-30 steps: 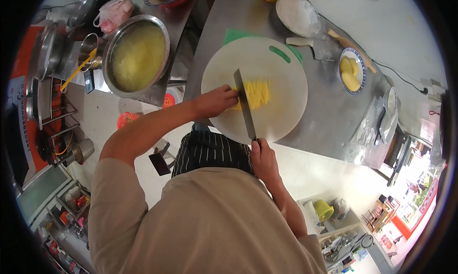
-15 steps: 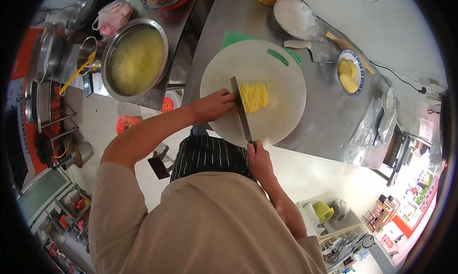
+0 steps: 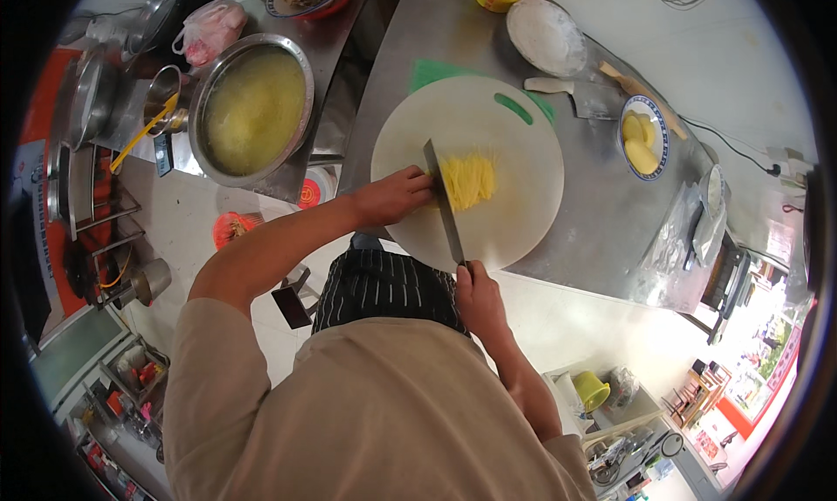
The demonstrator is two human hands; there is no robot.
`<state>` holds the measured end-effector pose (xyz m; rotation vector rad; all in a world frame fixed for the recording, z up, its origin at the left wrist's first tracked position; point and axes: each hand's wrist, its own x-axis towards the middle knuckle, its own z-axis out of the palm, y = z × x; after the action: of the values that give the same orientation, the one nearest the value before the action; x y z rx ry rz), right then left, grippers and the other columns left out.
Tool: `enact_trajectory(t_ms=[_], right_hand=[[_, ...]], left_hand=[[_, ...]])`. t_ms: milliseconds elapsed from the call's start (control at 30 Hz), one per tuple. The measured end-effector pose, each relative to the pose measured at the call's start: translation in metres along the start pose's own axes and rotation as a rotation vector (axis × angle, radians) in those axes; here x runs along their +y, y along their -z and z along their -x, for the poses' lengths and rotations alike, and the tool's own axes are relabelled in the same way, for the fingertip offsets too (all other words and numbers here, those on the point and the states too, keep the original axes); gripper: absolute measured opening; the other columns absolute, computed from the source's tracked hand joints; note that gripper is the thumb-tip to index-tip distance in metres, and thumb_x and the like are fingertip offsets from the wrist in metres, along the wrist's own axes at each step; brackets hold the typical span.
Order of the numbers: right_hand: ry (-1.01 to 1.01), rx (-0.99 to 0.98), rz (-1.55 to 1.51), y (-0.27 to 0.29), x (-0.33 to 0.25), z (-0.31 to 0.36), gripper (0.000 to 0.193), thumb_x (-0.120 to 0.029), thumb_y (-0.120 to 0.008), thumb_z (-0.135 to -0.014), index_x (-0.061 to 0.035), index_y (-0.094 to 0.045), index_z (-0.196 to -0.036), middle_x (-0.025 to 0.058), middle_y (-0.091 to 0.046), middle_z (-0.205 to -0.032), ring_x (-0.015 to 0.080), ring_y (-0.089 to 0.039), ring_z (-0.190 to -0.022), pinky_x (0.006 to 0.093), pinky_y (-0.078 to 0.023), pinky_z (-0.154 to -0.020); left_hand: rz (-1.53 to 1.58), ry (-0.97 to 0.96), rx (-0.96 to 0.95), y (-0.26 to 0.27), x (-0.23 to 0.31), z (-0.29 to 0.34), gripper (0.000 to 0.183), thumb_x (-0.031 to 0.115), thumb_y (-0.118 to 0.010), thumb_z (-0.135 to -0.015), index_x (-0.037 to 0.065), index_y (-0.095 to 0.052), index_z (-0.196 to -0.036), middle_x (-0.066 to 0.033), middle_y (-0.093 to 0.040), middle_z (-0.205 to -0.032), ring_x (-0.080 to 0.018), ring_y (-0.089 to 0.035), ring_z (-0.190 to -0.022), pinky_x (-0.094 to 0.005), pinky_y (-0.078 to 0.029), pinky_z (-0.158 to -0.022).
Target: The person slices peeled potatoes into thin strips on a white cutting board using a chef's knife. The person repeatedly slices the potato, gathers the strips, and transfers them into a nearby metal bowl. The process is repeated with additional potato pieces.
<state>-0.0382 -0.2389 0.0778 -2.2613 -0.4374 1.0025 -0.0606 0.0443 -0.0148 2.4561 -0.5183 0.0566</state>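
Note:
My right hand [image 3: 480, 299] grips the handle of a broad kitchen knife [image 3: 448, 206]. The blade slants across a round white cutting board [image 3: 523, 213] with its edge down. Left of the blade, my left hand [image 3: 397, 196] has its fingers curled, knuckles close against the steel. It holds down a piece of potato that the fingers almost wholly hide. Thin yellow potato strips [image 3: 471, 180] lie heaped along the blade's right side.
A second cleaver [image 3: 593, 100] and a bowl of peeled potatoes [image 3: 643, 156] lie to the right. Behind the board stands a bowl of white powder [image 3: 547, 37]. A large steel basin [image 3: 196, 135] with cloudy yellow contents sits at the left. Plastic bags [image 3: 671, 239] lie at the right edge.
The whole view has shifted slightly, the board appearing a little further right and lower. My hands and the knife keep nearly the same place on the board.

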Motion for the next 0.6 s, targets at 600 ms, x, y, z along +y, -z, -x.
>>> enact_trajectory(t_ms=[600], right_hand=[[-0.012,-0.058,0.003,0.001,-0.0076,-0.0037,0.036,-0.035,-0.047,-0.107,-0.0003,-0.056,-0.11,0.0293,-0.068,-0.088,0.0526,-0.063,-0.088,0.0563,-0.049,-0.075]], left_hand=[[0.059,0.016,0.001,-0.0068,-0.002,0.0062,0.022,0.01,-0.058,-0.087,0.001,-0.065,-0.106,-0.0144,-0.058,-0.122,-0.0335,-0.052,-0.115,-0.0385,-0.046,-0.102]])
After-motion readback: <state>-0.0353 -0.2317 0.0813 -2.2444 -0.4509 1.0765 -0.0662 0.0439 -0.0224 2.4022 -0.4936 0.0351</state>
